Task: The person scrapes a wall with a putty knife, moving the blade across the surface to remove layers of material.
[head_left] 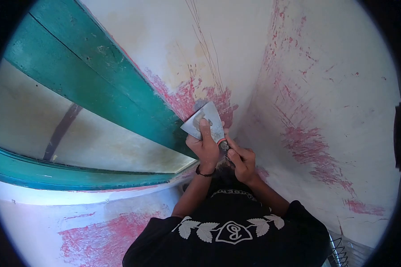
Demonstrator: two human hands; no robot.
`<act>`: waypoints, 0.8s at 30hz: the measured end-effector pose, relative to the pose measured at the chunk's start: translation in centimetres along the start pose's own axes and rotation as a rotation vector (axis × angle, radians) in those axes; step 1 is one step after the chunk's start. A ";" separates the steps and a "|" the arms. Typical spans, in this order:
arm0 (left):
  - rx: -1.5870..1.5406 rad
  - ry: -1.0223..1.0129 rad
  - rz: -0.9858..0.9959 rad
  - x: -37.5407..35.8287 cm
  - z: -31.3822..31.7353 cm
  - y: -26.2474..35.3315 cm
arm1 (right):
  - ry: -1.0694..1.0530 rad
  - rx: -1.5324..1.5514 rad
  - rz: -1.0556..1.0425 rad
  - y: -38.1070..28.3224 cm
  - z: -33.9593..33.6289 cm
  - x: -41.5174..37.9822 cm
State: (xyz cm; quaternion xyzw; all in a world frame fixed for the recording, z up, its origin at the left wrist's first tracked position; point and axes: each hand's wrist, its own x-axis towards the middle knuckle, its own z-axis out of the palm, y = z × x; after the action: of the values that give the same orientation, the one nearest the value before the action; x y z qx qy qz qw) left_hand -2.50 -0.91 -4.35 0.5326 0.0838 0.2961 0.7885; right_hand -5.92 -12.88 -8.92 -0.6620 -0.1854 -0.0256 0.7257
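A wide putty knife presses its straight blade edge to a wall patch where red paint shows through white. My left hand grips the blade from the left, with its thumb lying flat on the metal and a dark bracelet on the wrist. On the dark handle, just below an orange-red ring, my right hand is closed. Some greyish residue marks the blade. The fingers behind the tool are partly hidden.
A green wooden frame runs diagonally close to the blade's left corner. The right wall meets this wall in a corner and carries scratched red patches. Wire-like metal stands at lower right.
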 end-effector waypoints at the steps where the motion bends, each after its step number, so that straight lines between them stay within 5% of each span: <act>1: -0.013 0.007 0.003 0.1 0.2 -0.1 | -0.006 -0.022 -0.021 0.3 -0.1 0.1; 24: 0.002 -0.021 0.017 0.6 0.0 -0.5 | 0.014 -0.061 -0.055 -0.6 0.0 0.4</act>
State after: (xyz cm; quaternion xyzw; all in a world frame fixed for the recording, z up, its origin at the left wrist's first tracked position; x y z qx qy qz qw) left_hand -1.76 -0.71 -4.70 0.5372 0.0715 0.2970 0.7862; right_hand -5.71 -12.83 -8.19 -0.6783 -0.1975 -0.0560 0.7055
